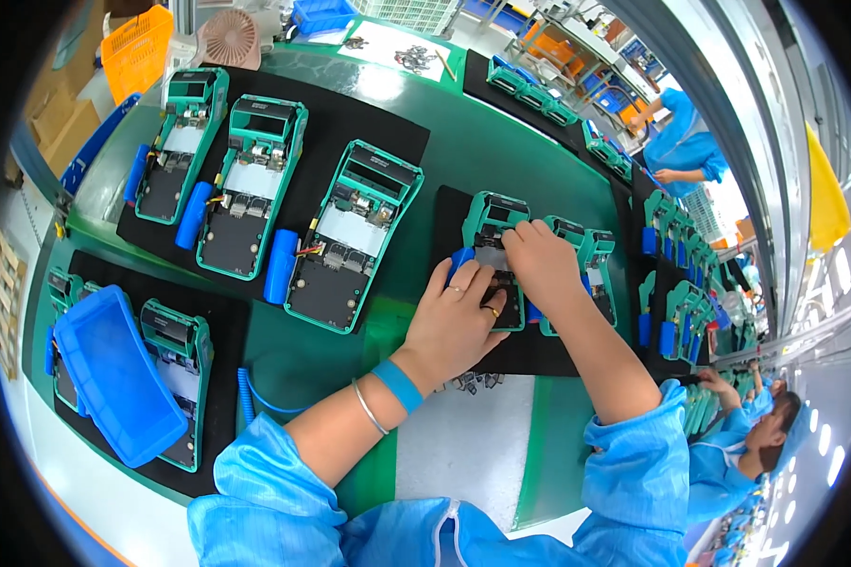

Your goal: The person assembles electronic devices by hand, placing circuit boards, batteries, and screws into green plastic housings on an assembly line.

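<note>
Both my hands are at a green-framed handheld device (497, 207) with its inside exposed, lying on a black mat right of centre. My left hand (452, 319) is curled over the device's left side and lower part, next to its blue cylindrical battery (460, 260). Bent down onto the middle of the device is my right hand (546, 263), its fingertips close together; whatever they pinch is hidden. Just right of it lie two more such devices (598, 248), partly covered by my right forearm. A blue wristband and a bracelet circle my left wrist.
Three open devices (355, 227) with blue batteries lie on a black mat at left. A blue tray (121, 376) rests over devices at lower left. Small metal parts (477, 382) lie near my left wrist. Co-workers in blue (683, 142) stand along the right, beside more devices.
</note>
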A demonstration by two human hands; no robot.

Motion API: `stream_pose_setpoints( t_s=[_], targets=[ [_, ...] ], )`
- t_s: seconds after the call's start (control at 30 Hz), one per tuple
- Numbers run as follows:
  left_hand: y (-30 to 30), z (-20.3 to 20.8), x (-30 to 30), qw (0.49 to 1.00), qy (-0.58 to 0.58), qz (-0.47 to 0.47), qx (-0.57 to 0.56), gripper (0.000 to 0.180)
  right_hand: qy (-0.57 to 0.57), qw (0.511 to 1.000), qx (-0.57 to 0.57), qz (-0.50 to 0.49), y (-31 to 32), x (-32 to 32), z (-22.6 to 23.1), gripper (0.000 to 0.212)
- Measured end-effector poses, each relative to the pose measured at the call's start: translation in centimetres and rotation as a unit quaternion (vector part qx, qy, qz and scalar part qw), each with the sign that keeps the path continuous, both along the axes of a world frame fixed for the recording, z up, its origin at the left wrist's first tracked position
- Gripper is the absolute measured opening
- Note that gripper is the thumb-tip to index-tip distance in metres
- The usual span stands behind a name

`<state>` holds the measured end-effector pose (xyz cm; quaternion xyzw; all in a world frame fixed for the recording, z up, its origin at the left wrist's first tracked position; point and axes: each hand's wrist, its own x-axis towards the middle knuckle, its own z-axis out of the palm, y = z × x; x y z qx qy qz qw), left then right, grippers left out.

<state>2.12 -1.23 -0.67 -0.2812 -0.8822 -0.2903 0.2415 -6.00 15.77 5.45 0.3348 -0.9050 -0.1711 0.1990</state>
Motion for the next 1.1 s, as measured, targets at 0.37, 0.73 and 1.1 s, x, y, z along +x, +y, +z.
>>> stream_pose_setpoints(
  t_s=[0.37, 0.73, 1.1],
  targets=[
    [0.5, -0.2, -0.5, 0.999, 0.008, 0.032, 0.019, 0.043, -0.202, 0.934, -0.276, 0.108, -2.5, 15.7, -1.2, 0.017],
    [0.7, 0.5, -0.2, 0.997, 0.068, 0.02, -0.014, 0.041, -0.164, 0.93, -0.33, -0.015, -4.9, 18.2, -6.5, 0.018],
    [1.2, 1.5, 0.1, 0.993, 0.031, 0.014, -0.117, 0.057, -0.094, 0.905, -0.41, -0.057, -2.5, 19.6, -7.9, 0.011]
  ],
)
